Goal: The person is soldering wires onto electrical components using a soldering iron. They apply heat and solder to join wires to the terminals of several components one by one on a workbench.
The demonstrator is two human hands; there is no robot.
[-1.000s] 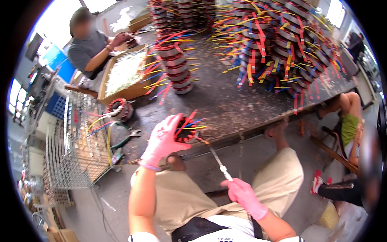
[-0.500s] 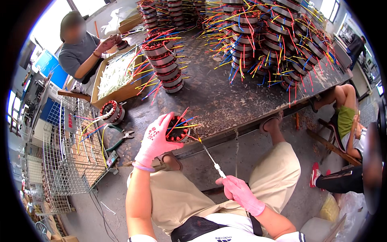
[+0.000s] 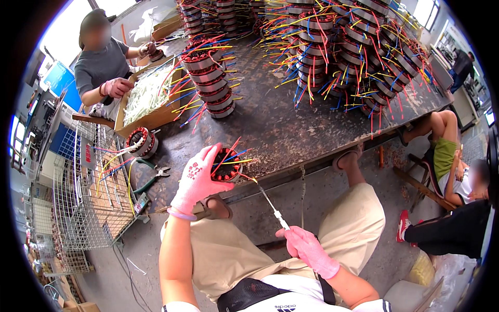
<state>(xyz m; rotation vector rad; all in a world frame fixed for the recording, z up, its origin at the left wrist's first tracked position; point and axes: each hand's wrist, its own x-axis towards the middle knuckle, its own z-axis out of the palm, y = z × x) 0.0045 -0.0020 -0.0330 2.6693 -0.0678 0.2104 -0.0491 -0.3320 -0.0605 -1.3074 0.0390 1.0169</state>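
My left hand (image 3: 196, 177), in a pink glove, grips a motor stator (image 3: 226, 173) with red windings at the table's near edge. Red, blue and yellow leads stick out of the ring. In my gloved right hand (image 3: 311, 252) is a slim tool (image 3: 278, 214) with a white body and a thin, metal-looking shaft. The shaft's tip meets the end of a lead coming from the stator's lower right side; how they join is too small to tell. My right fingers close round the tool's lower end.
Another stator (image 3: 141, 142) and green-handled pliers (image 3: 152, 177) lie to the left. Beyond them are a stator stack (image 3: 214, 88) and a box of white sleeves (image 3: 125, 122). More stacks fill the far right. A wire basket (image 3: 93, 192) stands left; a co-worker (image 3: 104, 62) sits far left.
Both my hands keep their grips, with only a slight shift in view. The far-left co-worker's hands have moved apart, one now over the box. The seated person at right shows more.
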